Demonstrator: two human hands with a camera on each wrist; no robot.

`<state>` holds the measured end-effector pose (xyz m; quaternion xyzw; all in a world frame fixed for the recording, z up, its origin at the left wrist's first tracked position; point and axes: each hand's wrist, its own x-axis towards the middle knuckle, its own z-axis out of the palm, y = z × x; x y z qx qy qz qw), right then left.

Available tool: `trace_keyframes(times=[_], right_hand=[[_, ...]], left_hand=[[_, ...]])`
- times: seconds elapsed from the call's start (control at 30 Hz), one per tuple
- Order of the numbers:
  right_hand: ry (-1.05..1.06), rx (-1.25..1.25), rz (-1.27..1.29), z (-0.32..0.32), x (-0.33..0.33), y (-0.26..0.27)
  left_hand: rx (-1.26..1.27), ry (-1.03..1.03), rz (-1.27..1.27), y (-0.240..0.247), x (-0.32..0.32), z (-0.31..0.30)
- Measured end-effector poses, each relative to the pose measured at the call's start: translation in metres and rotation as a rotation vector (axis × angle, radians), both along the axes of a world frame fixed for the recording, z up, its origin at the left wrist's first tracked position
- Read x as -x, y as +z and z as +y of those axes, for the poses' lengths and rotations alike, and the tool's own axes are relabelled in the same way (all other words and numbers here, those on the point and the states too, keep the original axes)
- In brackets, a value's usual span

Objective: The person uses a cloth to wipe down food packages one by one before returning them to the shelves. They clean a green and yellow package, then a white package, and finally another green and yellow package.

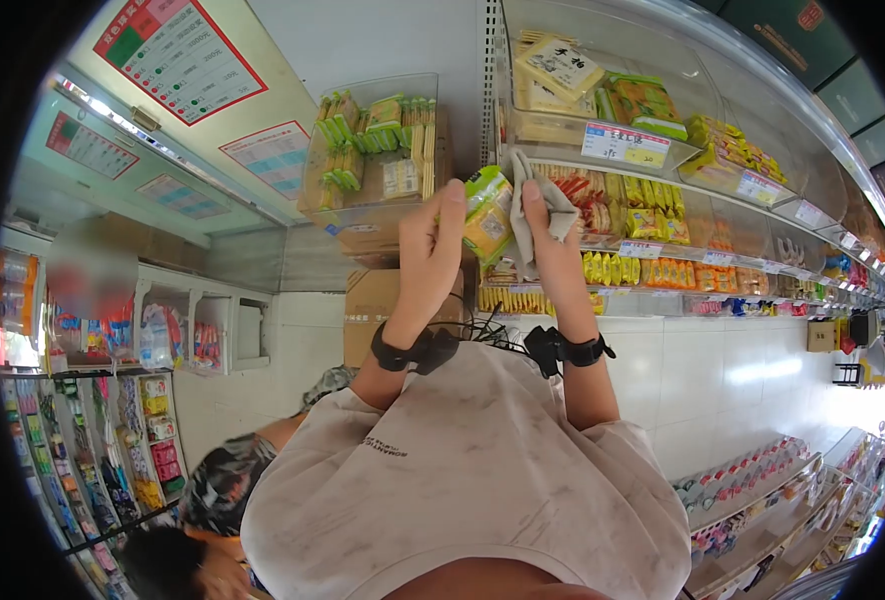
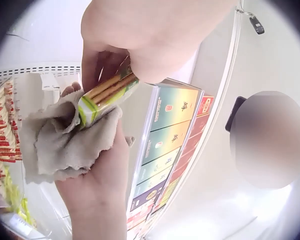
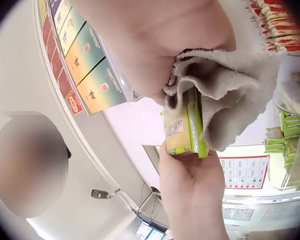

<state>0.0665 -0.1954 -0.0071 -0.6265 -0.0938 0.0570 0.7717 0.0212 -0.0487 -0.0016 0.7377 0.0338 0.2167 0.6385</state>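
A green and yellow snack packet [image 1: 487,215] is held between both hands in the head view. My left hand [image 1: 431,245] grips its left side; in the left wrist view that hand [image 2: 140,40] has its fingers curled round one end of the packet [image 2: 107,97]. My right hand [image 1: 555,250] holds a grey cloth [image 1: 525,215] against the packet's other side. In the right wrist view the cloth [image 3: 230,95] hangs from the right hand [image 3: 165,45] and covers part of the packet [image 3: 177,132]. Some right fingertips are hidden by the cloth.
A clear bin [image 1: 323,205] of green packets stands at the left. Shelves [image 1: 683,160] of packaged snacks with price tags run to the right. Below the bin is a cardboard box [image 1: 363,310]. Another person [image 1: 228,480] is at lower left.
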Motion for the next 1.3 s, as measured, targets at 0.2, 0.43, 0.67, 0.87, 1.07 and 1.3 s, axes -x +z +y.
trace_keyframes(times=[0.2,0.43,0.67,0.87,1.07,1.3], right_hand=[[-0.022,0.226,-0.315,-0.006,0.0,-0.002],[-0.236,0.568,-0.677,-0.011,-0.006,-0.006],[0.036,0.043,0.131,-0.01,0.012,-0.01],[0.394,-0.223,0.151,-0.018,0.023,-0.008],[0.414,-0.472,0.483,0.015,0.017,-0.005],[0.253,-0.005,0.07,0.055,0.013,-0.017]], left_hand=[[-0.031,0.007,0.017,0.001,-0.007,0.016],[0.36,-0.27,0.11,0.0,-0.008,0.01],[-0.014,-0.19,-0.185,0.004,-0.003,0.031],[-0.476,-0.356,-0.379,0.027,0.007,0.058],[-0.513,-0.263,-0.34,0.028,0.03,0.071],[0.192,-0.163,-0.017,0.004,0.067,0.095]])
